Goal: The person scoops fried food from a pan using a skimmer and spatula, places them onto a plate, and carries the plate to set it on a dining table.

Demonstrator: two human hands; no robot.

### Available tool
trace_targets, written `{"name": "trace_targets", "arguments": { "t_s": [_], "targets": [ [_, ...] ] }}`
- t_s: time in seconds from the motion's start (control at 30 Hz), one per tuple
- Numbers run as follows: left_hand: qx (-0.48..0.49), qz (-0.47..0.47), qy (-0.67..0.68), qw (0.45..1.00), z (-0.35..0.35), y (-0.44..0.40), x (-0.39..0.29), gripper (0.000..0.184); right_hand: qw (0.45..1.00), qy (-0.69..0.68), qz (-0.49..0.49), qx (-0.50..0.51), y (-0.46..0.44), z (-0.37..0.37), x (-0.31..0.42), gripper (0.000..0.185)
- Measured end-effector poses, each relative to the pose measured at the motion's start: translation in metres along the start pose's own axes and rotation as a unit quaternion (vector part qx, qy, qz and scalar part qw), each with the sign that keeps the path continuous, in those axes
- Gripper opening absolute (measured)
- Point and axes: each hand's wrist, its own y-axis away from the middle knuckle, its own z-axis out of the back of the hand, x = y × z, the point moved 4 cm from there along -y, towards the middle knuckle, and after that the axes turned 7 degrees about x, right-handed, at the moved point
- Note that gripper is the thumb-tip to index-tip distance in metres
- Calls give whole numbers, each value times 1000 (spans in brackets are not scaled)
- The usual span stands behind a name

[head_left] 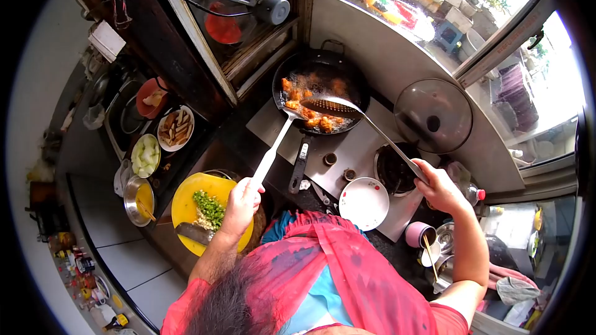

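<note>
My left hand [242, 206] is closed around the pale handle of a spatula [274, 149]. The spatula's metal blade reaches into the black wok [363, 92] at the near-left side. In my right hand [443, 190] is the long metal handle of a skimmer [393, 142]. Its perforated bowl sits over the wok, close to the spatula's blade. Orange-brown fried pieces [326, 124] lie in bubbling oil below and around both tools. Whether any pieces rest in the skimmer bowl is hard to see.
A yellow board [184, 195] with chopped greens [210, 209] and a knife [195, 234] lies near my left forearm. A white plate [364, 203], a dark pan [397, 167] and a glass lid [433, 115] stand right. Several food bowls, including cut cucumber-like pieces [146, 156], stand left.
</note>
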Motion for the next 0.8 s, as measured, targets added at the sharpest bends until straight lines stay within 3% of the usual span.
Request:
{"name": "trace_targets", "arguments": {
  "t_s": [0.47,0.8],
  "targets": [
    [-33,-6,-79,996,6,-3,-2,29,981,182,59,23,-23,22,9,40],
    [-40,-10,-111,993,8,-18,-10,29,993,119,1,-14,-62,-5,-21,39]
  ]
}}
